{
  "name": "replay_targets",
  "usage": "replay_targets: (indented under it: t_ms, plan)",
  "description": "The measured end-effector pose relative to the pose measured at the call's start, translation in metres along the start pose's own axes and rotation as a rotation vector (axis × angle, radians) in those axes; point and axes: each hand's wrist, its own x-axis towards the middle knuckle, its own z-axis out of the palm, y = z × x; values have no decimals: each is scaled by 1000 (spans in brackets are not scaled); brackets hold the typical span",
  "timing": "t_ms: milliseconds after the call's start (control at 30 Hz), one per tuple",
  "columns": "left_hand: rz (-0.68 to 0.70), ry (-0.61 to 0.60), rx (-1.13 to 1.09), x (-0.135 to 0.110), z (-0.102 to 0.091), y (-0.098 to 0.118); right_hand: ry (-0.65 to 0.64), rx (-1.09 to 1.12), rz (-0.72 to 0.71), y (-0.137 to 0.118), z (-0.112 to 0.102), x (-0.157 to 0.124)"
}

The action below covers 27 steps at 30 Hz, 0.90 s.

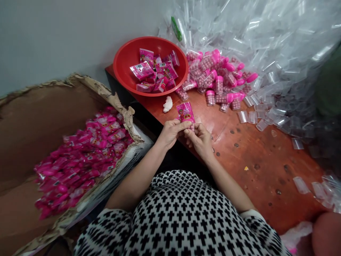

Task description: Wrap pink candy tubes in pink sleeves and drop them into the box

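Note:
Both hands meet over the table's near edge around a shiny pink printed packet. My left hand pinches its lower left side with the thumb on top. My right hand grips the lower right corner, fingers curled under. Small pink balls show at the packet's lower end between the thumbs; whether they are in a jar there, I cannot tell. A crumpled white lump lies just beyond my left hand. Behind it, a red bowl holds several similar pink packets.
Clear jars of pink balls with pink lids are heaped right of the bowl. Behind them rises a large pile of clear plastic containers. On the left, a torn cardboard box holds many pink packets. The reddish table extends right.

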Motion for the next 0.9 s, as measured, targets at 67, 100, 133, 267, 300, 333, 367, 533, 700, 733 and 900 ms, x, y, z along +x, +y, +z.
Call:
replay_targets:
  t_ms: [67,100,133,267,300,333,367,533,700,733,900]
  plan:
    - [-9,-1,-9,0,1,-1,-21,41,16,-1,-1,0]
    - [-8,14,-34,0,1,-1,-41,77,26,-2,-2,0]
    - [-6,39,-70,0,0,-1,-64,116,32,-2,-3,-1]
    - [-6,116,-187,-2,1,-1,-127,212,51,-3,-9,-3]
    - [-16,96,-188,-3,2,-2,-124,215,56,-2,-10,-3]
    - [-24,63,-184,-5,3,-4,-115,216,59,-2,-10,-2]
    - [-25,33,-182,-7,5,-6,-103,217,60,-1,-10,-1]
    - [27,21,-174,-22,9,-9,-77,212,59,-6,-3,6]
    - [295,301,-272,-43,-13,14,-116,138,50,-13,-4,7]
    - [359,369,-288,-45,-19,18,-110,117,39,-14,-7,8]
    - [429,415,96,-29,-34,11,-24,42,-13,-13,-22,11]
